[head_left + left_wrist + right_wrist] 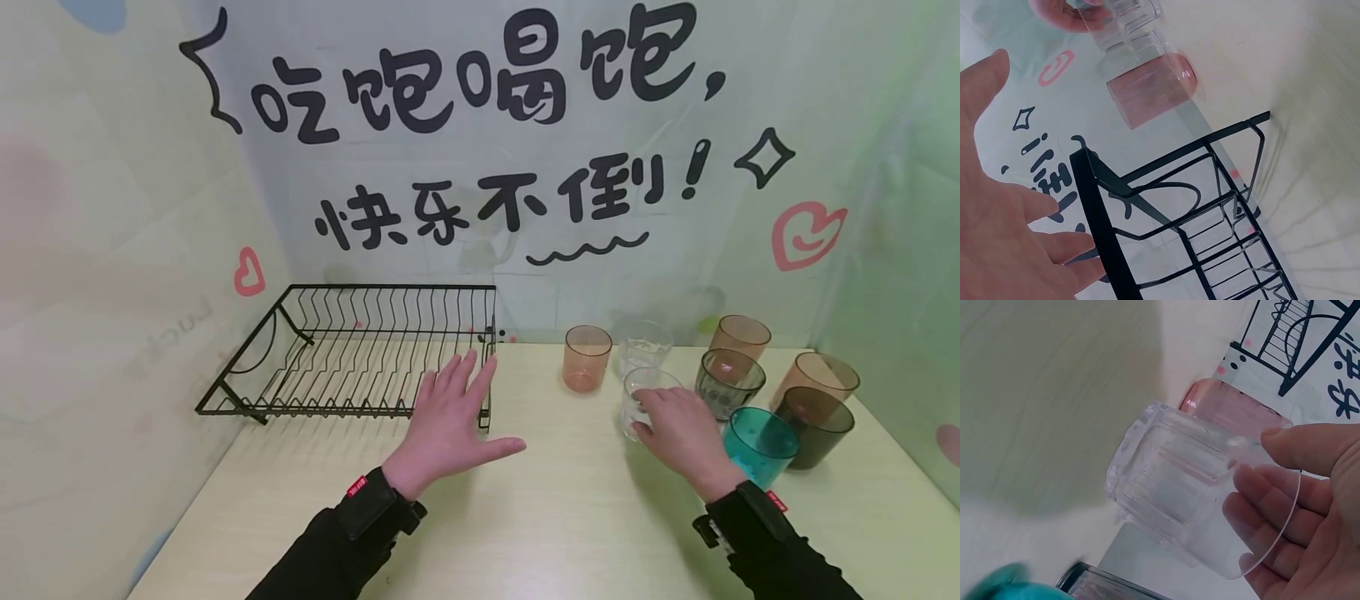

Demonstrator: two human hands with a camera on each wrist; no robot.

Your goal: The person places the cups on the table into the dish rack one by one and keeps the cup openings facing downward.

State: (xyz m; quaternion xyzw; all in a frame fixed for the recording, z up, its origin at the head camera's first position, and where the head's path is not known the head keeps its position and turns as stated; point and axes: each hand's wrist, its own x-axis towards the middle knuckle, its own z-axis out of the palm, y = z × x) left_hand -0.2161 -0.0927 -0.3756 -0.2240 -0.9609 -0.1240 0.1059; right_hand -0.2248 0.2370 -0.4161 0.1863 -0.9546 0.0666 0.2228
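My right hand (684,435) holds a clear drinking glass (1166,487) near its rim, the thumb on one side and the fingers seen through the wall. The thumb (1304,447) lies at the rim in the right wrist view. Just behind stands a second clear glass (645,342), with a pink glass (587,362) to its left. My left hand (450,421) is held out, fingers spread and holding nothing, at the front right corner of a black wire dish rack (390,287). Seen from the left wrist, the fingers overlap the rack's dark frame (1100,228).
To the right of my right hand several tinted glasses cluster: a teal one (761,446), a dark brown one (813,429), a grey-green one (727,387) and two amber ones, at the back (741,333) and far right (825,371). A printed cloth backdrop (495,250) closes off the table behind.
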